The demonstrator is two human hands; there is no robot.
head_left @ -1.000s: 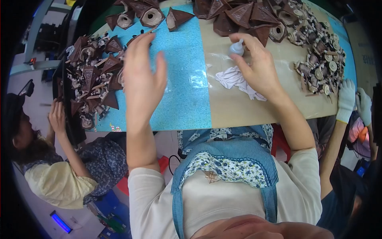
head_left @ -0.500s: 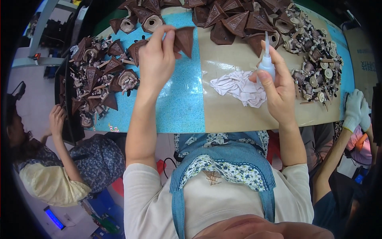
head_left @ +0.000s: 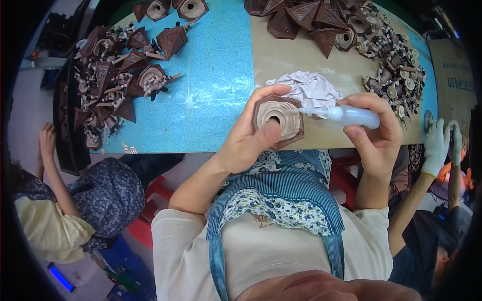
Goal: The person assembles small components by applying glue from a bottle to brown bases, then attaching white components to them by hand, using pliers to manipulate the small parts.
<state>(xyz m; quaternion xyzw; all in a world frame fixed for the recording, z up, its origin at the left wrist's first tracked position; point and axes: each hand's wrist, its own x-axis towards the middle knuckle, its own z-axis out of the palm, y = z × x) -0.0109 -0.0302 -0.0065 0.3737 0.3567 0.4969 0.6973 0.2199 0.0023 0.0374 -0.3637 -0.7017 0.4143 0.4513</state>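
The left hand (head_left: 246,134) grips a brown hexagonal-rimmed piece (head_left: 287,123) near the edge of the table (head_left: 216,95), its holed beige face toward the camera, partly under the thumb. The right hand (head_left: 377,135) clasps a squeeze bottle (head_left: 354,117), long axis crosswise, nozzle (head_left: 314,111) pointing left over that face. Behind lies crumpled white cloth (head_left: 309,85); 2 heaps (head_left: 108,80) flank everything.

Fisheye view from the head, facing down, close over left hand (head_left: 243,145), right hand (head_left: 377,150), worktable (head_left: 216,85)

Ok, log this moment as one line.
Left hand: holds brown piece, pale side to camera | Right hand: holds bottle, nozzle at pale side, contact unclear | Cloth: on table
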